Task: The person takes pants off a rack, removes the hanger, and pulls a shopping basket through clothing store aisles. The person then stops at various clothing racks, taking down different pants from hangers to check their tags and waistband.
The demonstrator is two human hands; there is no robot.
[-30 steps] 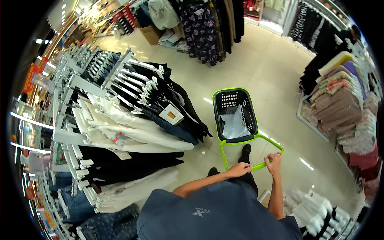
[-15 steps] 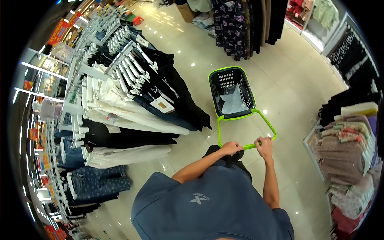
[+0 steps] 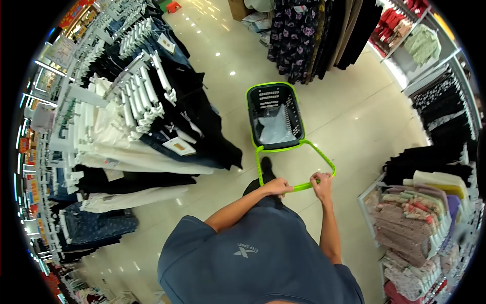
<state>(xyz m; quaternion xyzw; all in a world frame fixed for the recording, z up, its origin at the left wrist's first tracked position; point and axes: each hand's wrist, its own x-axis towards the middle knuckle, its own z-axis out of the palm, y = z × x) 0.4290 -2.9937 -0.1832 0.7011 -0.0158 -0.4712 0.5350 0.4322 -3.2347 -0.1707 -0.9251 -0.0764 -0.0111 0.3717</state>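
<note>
A black shopping basket (image 3: 277,95) with a green rim is on the pale floor in front of me. Inside it lies a translucent plastic package (image 3: 276,126). The basket's long green handle (image 3: 304,186) reaches back toward my body. My left hand (image 3: 277,186) is closed around the handle's left part, near its corner. Farther right, my right hand (image 3: 322,185) has its fingers wrapped over the same bar. One dark shoe (image 3: 266,164) shows between the basket and my left hand.
On the left, a long rack holds white trousers (image 3: 142,152), black trousers (image 3: 195,114) and jeans on white hangers. Patterned skirts (image 3: 296,43) hang ahead. Folded-looking hanging tops (image 3: 405,223) fill a low rack at right, with its white frame edge (image 3: 365,213) near the floor.
The basket and both hands have shifted left in view, still joined by the handle. The trouser rack has slid left and the right rack has come closer. My grip looks the same.
</note>
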